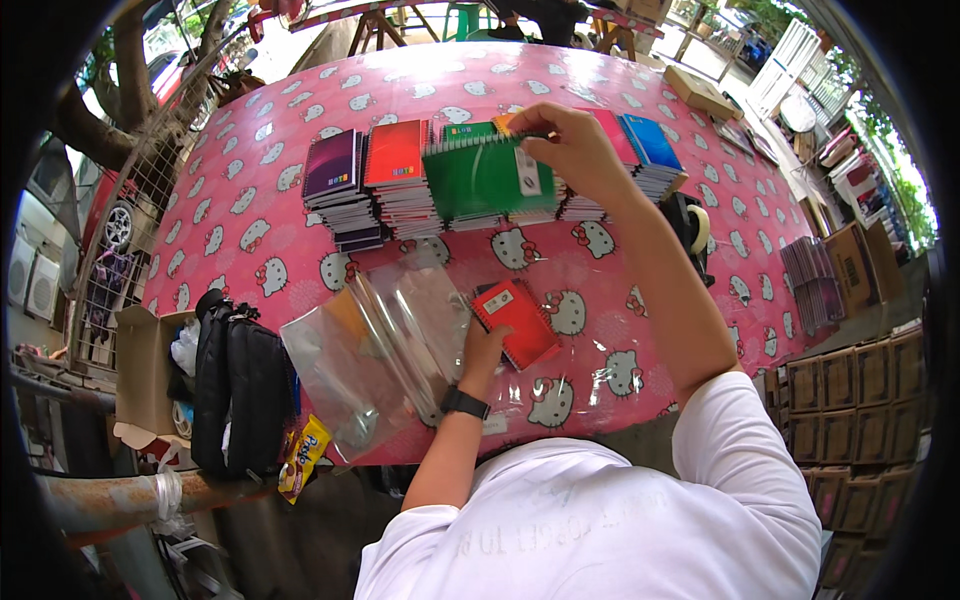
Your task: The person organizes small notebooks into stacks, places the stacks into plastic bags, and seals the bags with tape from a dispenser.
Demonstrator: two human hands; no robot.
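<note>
My right hand [578, 150] is raised over the row of notebook stacks. Its thumb and fingers pinch the wire-bound edge of a green spiral notebook [470, 185], which hangs tilted with a white label on its cover. Lower down, close to my body, my left hand [484, 352] grips the left side of a red spiral notebook [530, 345], also labelled. A dark edge shows under that red one, perhaps another notebook. Behind the green notebook stand piles topped in purple [333, 160], red [397, 152], pink [612, 135] and blue [652, 142]; the middle piles are partly hidden.
Clear plastic bags [370, 350] lie left of my left hand. A black bag [250, 385], an open carton [150, 375] and a yellow snack packet [304, 458] are at the left edge. A tape dispenser [698, 232] sits right of the stacks; brown boxes [850, 400] stand at right.
</note>
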